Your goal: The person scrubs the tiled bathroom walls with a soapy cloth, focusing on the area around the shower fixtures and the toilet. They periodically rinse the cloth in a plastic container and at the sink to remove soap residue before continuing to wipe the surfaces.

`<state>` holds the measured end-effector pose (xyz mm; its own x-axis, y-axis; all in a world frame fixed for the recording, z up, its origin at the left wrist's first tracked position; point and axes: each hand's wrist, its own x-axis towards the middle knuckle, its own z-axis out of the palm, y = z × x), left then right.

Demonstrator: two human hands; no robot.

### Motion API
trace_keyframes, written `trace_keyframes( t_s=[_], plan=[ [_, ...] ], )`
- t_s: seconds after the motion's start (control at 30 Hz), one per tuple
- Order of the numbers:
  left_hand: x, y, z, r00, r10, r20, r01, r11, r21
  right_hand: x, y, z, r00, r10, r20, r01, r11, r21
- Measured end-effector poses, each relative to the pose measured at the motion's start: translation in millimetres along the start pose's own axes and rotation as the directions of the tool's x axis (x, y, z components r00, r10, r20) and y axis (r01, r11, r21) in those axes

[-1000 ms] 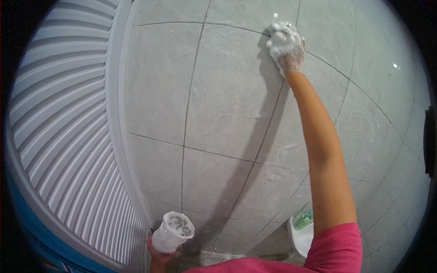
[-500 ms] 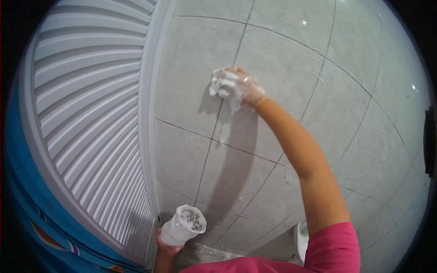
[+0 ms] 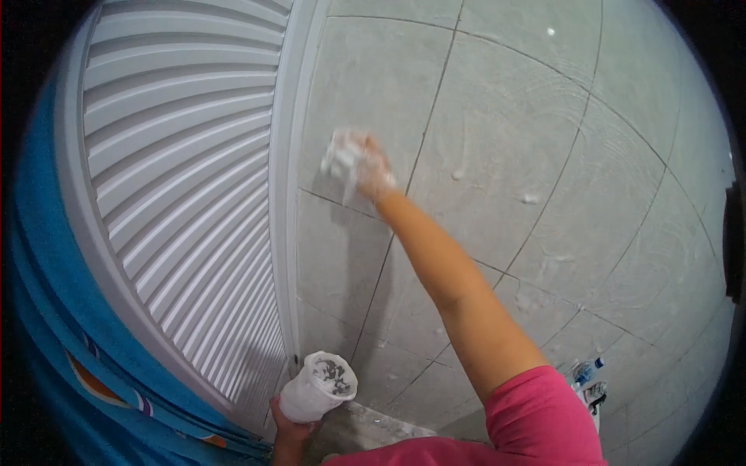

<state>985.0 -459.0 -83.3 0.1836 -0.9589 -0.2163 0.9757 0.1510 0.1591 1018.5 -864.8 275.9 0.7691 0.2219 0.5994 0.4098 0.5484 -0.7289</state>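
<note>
My right hand (image 3: 373, 169) is stretched out to the grey tiled wall (image 3: 373, 85), near the door frame. Its fingers close round a white foam-covered wad (image 3: 342, 158) at the tiles; suds and motion blur hide whether it is a cloth or a sponge. Foam coats the hand as well. Low down by the door, my left hand (image 3: 291, 423) grips a white tub (image 3: 307, 400) from its left side and below. The tub tilts slightly, and its open mouth shows white suds inside.
A white louvred door (image 3: 186, 194) with its frame (image 3: 286, 194) runs along the left. A blue patterned cloth (image 3: 47, 311) hangs beside it. Blobs of foam (image 3: 530, 199) and soapy swirls mark the tiles at right. A blue-capped bottle (image 3: 587, 371) stands low at right.
My right hand has swept left and slightly down across the tiles with the foamy wad, nearer the door frame. The view has shifted right, and the bottle now shows. My left hand still holds the tub.
</note>
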Motion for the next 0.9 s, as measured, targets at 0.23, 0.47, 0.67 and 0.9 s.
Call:
trace_keyframes(
  t_s=[0.23,0.47,0.67,0.9],
  plan=[
    [-8,3,1,0.998,0.057,0.003,-0.057,0.998,0.0,-82,18,60,0.924,0.298,-0.241,0.229,-0.933,-0.277],
    [3,3,10,0.999,-0.036,-0.022,0.037,0.999,0.036,-62,-140,183,0.969,-0.084,0.234,-0.126,-0.977,0.173],
    [15,-4,29,0.993,-0.046,-0.106,0.053,0.996,0.072,-130,-139,207,0.899,-0.314,0.304,-0.39,-0.89,0.235],
    [28,-9,43,0.986,-0.164,0.009,0.161,0.977,0.14,-284,-34,188,0.965,-0.036,-0.261,-0.047,-0.998,-0.036]
  ],
)
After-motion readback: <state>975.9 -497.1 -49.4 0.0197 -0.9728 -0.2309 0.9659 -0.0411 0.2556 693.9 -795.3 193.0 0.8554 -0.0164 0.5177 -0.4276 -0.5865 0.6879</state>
